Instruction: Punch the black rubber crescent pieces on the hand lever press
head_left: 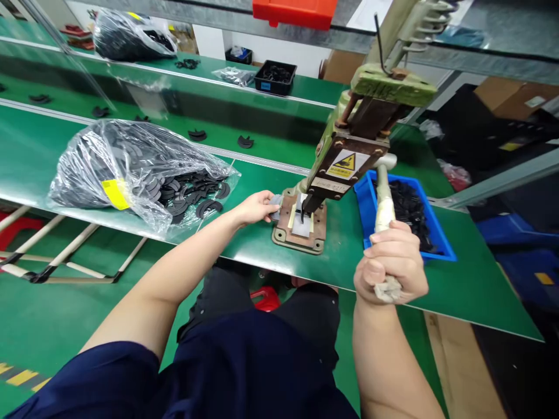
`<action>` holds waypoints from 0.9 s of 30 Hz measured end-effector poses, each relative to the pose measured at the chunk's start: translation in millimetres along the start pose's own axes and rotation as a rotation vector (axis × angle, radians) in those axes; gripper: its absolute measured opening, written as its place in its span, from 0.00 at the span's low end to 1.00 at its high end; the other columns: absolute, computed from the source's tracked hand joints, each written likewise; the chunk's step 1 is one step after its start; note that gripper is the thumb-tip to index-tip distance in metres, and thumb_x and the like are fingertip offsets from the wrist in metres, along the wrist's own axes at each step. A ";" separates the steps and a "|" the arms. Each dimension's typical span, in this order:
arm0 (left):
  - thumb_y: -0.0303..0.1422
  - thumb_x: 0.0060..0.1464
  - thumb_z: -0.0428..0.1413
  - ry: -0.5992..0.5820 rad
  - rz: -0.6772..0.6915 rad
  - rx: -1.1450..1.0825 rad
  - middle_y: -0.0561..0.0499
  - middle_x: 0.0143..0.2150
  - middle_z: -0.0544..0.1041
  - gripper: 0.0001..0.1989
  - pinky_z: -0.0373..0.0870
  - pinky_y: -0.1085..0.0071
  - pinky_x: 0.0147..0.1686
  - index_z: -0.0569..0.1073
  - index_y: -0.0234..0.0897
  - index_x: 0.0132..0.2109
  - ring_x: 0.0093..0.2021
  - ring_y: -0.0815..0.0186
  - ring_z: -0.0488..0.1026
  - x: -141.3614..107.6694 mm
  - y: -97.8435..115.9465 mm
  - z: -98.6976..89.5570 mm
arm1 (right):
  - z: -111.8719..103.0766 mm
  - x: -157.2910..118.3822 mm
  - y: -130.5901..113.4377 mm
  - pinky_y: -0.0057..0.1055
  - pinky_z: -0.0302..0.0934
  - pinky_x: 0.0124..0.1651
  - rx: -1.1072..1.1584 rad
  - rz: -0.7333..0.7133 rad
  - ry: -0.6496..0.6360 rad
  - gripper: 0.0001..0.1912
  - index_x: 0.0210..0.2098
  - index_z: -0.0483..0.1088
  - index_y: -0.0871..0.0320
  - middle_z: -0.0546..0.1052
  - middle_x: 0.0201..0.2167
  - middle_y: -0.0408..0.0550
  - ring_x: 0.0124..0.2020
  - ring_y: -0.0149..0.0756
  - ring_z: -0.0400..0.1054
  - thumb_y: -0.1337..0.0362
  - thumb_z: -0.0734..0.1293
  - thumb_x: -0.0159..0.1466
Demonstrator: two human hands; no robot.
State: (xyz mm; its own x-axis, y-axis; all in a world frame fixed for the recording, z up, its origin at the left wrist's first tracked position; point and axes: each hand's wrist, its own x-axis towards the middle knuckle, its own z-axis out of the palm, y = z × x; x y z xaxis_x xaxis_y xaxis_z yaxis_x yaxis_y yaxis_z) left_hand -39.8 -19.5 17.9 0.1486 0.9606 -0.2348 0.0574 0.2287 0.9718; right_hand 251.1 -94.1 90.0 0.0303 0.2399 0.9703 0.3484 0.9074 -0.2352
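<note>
My left hand pinches a grey curved piece at the left edge of the press base. Wrapped round the wrapped lever handle of the green hand press is my right hand, in a closed fist. Under the press head, a small metal plate lies on the base, with a dark tip just above it. Left of the press, a clear plastic bag with a yellow label lies open, dark curved pieces spilling from its mouth.
Right of the press stands a blue bin of black parts. Behind, dark pieces lie spaced along a green belt. Farther back are a black bin and another filled bag. A metal shelf crosses overhead.
</note>
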 end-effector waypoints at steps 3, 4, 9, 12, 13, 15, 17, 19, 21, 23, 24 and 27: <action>0.32 0.62 0.67 -0.037 0.029 -0.012 0.52 0.30 0.80 0.11 0.72 0.75 0.26 0.71 0.35 0.39 0.26 0.71 0.76 13.7 1.6 20.6 | -1.2 0.5 -1.4 0.55 0.70 0.57 -0.010 0.011 -0.017 0.18 0.24 0.64 0.55 0.73 0.24 0.39 0.35 0.34 0.75 0.58 0.70 0.67; 0.33 0.61 0.67 -0.041 0.043 0.005 0.51 0.30 0.80 0.11 0.71 0.76 0.26 0.72 0.34 0.38 0.25 0.72 0.75 18.4 0.9 24.4 | -1.3 0.8 -1.8 0.55 0.70 0.57 -0.014 0.016 -0.019 0.18 0.24 0.64 0.55 0.73 0.24 0.38 0.35 0.34 0.75 0.58 0.70 0.67; 0.35 0.59 0.68 -0.040 0.106 0.131 0.52 0.27 0.77 0.11 0.63 0.76 0.24 0.76 0.33 0.36 0.23 0.73 0.69 39.9 -9.0 31.5 | -1.1 1.1 -2.9 0.56 0.70 0.57 -0.021 0.020 -0.013 0.18 0.24 0.63 0.55 0.73 0.23 0.38 0.35 0.33 0.75 0.58 0.69 0.67; 0.38 0.58 0.68 -0.040 0.146 0.163 0.52 0.28 0.77 0.13 0.62 0.74 0.25 0.76 0.34 0.35 0.24 0.72 0.68 48.4 -14.5 30.6 | -1.2 0.4 -2.5 0.56 0.70 0.57 -0.023 0.019 -0.011 0.18 0.24 0.63 0.55 0.73 0.23 0.38 0.35 0.33 0.75 0.58 0.69 0.68; 0.39 0.57 0.68 -0.043 0.165 0.173 0.52 0.28 0.77 0.14 0.62 0.74 0.26 0.76 0.34 0.34 0.25 0.71 0.68 50.3 -15.6 29.7 | -1.2 0.2 -2.1 0.56 0.71 0.57 -0.023 0.019 -0.008 0.18 0.24 0.63 0.55 0.73 0.23 0.38 0.35 0.33 0.75 0.58 0.69 0.68; 0.41 0.55 0.69 -0.048 0.195 0.204 0.53 0.28 0.76 0.15 0.62 0.73 0.27 0.75 0.35 0.33 0.25 0.70 0.68 52.9 -16.4 27.5 | -0.7 -0.3 -1.1 0.55 0.71 0.57 -0.019 0.010 0.002 0.18 0.25 0.63 0.55 0.72 0.23 0.39 0.35 0.33 0.75 0.57 0.69 0.68; 0.42 0.54 0.69 -0.057 0.194 0.247 0.54 0.26 0.74 0.17 0.61 0.73 0.27 0.73 0.36 0.32 0.26 0.70 0.68 54.7 -15.7 25.8 | 0.1 -0.8 -0.1 0.54 0.71 0.57 -0.015 0.001 0.008 0.18 0.25 0.63 0.54 0.72 0.23 0.39 0.34 0.33 0.75 0.57 0.69 0.68; 0.43 0.54 0.69 -0.072 0.163 0.272 0.55 0.26 0.73 0.18 0.61 0.73 0.28 0.72 0.36 0.31 0.26 0.70 0.67 56.6 -13.8 25.1 | 1.0 -1.0 0.7 0.54 0.71 0.57 -0.013 -0.002 0.014 0.18 0.25 0.63 0.54 0.72 0.22 0.39 0.34 0.33 0.74 0.57 0.69 0.68; 0.44 0.52 0.70 -0.086 0.121 0.265 0.55 0.26 0.73 0.19 0.61 0.73 0.29 0.72 0.36 0.30 0.27 0.71 0.67 58.4 -11.3 25.5 | 1.6 -0.8 1.3 0.54 0.71 0.57 -0.011 -0.003 0.018 0.18 0.24 0.63 0.54 0.71 0.22 0.39 0.34 0.33 0.74 0.57 0.69 0.67; 0.43 0.50 0.72 -0.095 0.083 0.242 0.55 0.26 0.73 0.20 0.61 0.74 0.31 0.72 0.35 0.30 0.28 0.71 0.67 59.4 -8.2 26.3 | 1.5 -0.1 1.7 0.53 0.71 0.57 -0.009 -0.001 0.027 0.18 0.24 0.63 0.54 0.71 0.22 0.38 0.33 0.32 0.74 0.58 0.69 0.67; 0.43 0.49 0.73 -0.104 0.064 0.231 0.55 0.26 0.73 0.21 0.61 0.74 0.31 0.72 0.35 0.29 0.28 0.71 0.66 59.3 -6.4 26.7 | 1.1 0.4 1.8 0.53 0.71 0.56 -0.010 0.002 0.026 0.18 0.24 0.63 0.54 0.71 0.22 0.38 0.33 0.32 0.74 0.58 0.69 0.67; 0.40 0.50 0.73 -0.133 0.003 0.200 0.56 0.24 0.70 0.22 0.59 0.74 0.29 0.69 0.36 0.26 0.25 0.72 0.64 56.7 -0.7 27.5 | -0.2 0.0 1.7 0.53 0.71 0.55 -0.013 0.007 0.025 0.19 0.23 0.63 0.54 0.70 0.21 0.38 0.33 0.33 0.74 0.57 0.69 0.68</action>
State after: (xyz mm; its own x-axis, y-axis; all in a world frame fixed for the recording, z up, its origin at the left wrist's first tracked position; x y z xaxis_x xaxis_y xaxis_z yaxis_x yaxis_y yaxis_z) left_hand -4.3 30.5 3.3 0.2774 0.9288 -0.2458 0.2494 0.1775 0.9520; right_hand 251.9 -92.7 89.6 0.0566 0.2373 0.9698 0.3604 0.9010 -0.2415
